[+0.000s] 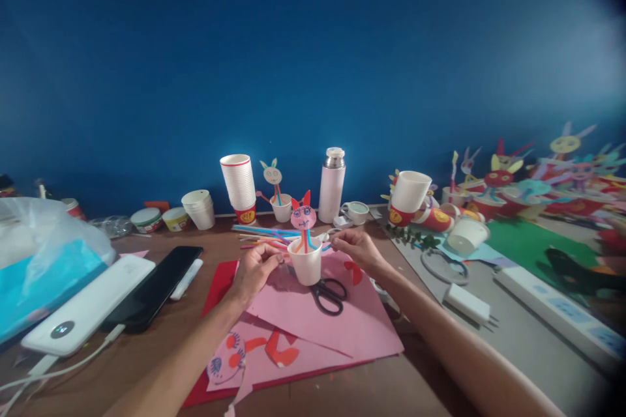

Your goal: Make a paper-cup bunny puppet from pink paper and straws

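Note:
A white paper cup (306, 266) stands on pink paper (293, 313), holding a pink paper face (304, 217) with red ears on colored straws. My left hand (257, 267) is at the cup's left, thumb and fingers pinched together; whatever is between them is too small to name. On the other side, my right hand (359, 249) pinches near the end of a blue straw (327, 247) that sticks out from the cup. Black-handled scissors (331, 295) lie against the cup's base on the right, their blades hidden. Red paper cutouts (281, 348) rest on the lower pink sheet.
Behind the cup are a stack of cups (238, 186), a finished figure (280, 199), loose straws (268, 232) and a thermos (332, 189). A phone (156, 287) and power bank (90, 306) lie left. Right are a charger (467, 303), power strip (562, 313) and more cup figures (499, 182).

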{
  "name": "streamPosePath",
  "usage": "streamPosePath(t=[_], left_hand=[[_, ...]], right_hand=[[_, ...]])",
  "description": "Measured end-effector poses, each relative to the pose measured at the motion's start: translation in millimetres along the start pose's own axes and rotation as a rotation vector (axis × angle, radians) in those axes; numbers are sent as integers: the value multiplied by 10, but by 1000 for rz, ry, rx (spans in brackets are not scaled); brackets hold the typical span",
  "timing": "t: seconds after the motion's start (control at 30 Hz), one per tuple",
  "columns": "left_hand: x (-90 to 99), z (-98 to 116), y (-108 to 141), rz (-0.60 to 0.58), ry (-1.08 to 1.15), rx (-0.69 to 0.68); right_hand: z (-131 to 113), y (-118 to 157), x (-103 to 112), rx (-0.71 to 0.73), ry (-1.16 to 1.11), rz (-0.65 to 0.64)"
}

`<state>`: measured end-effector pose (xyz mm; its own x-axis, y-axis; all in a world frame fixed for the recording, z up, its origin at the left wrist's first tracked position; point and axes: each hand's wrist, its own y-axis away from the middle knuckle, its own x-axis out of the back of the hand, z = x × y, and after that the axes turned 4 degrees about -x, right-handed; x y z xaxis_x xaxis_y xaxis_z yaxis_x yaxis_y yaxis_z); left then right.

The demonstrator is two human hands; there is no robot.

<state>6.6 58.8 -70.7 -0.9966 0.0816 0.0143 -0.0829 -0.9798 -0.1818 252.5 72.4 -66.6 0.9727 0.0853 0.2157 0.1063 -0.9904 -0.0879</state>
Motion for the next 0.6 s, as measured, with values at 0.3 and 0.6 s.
streamPosePath(t=[0.3, 0.6], left_hand=[[-7, 26, 5, 5, 20, 10], [2, 35, 13, 14, 10, 10]], right_hand=[[-42, 39, -5, 9, 3, -17], [-124, 57, 22, 189, 253, 84]])
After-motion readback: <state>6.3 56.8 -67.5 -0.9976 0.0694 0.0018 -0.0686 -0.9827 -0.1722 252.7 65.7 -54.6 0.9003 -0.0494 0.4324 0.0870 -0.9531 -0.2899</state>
